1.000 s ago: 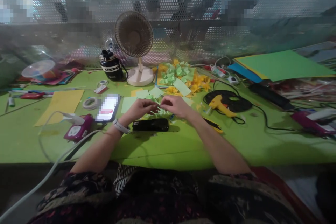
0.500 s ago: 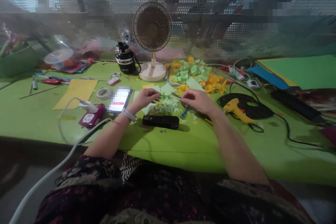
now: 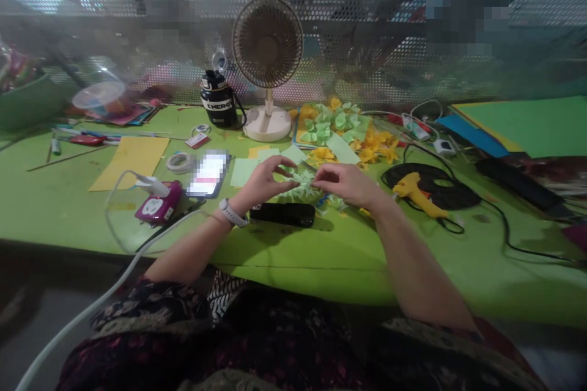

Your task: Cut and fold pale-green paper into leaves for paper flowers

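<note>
Pale-green cut paper (image 3: 301,191) lies at twelve o'clock in your head view, between your hands: left hand (image 3: 266,183) parted, right hand (image 3: 345,183) pinched, its hold unclear. Ten o'clock from the paper, a black bottle (image 3: 221,115) reads "ENERGY".

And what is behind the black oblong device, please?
Behind the black oblong device lies a pale green spiky paper pile. The left hand and right hand partly cover it; what they hide cannot be seen.

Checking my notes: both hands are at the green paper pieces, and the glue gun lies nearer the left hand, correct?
No: the glue gun lies nearer the right hand, not the left hand, in the head view. Both hands are at the green paper pieces.
</note>
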A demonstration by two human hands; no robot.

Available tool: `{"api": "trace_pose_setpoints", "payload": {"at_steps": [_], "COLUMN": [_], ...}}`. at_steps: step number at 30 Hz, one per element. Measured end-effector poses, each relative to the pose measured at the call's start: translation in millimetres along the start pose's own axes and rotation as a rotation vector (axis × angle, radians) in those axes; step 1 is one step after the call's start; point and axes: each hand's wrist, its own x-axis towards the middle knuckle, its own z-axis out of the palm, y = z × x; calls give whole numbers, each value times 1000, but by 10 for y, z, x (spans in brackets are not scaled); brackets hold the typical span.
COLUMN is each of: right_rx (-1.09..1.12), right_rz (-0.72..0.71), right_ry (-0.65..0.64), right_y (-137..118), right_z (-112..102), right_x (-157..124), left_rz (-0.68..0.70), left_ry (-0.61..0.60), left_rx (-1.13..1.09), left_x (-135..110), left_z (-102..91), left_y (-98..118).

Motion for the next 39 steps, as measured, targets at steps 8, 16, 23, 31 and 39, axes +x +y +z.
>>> {"api": "trace_pose_setpoints", "payload": {"at_steps": [8,16,23,31,39], "right_rx": [-17,-59,-162,-563,150], "right_rz": [-36,-54,16,147,241], "right_ry": [97,88,115,-274,-114], "right_y": [-23,-53,11,246,193], "right_z": [-22,7,-48,78,-247], "right_x": [-32,-21,-42,64,-58], "left_rz": [13,-13,-133,-326,-460], "left_ry": [-13,-92,-150,42,99], "left_rx": [146,95,-66,-384,-566], "left_x": [-5,-19,-9,36,30], "left_z": [-25,1,6,-40,-31], "left_y": [61,58,27,28,75]}}
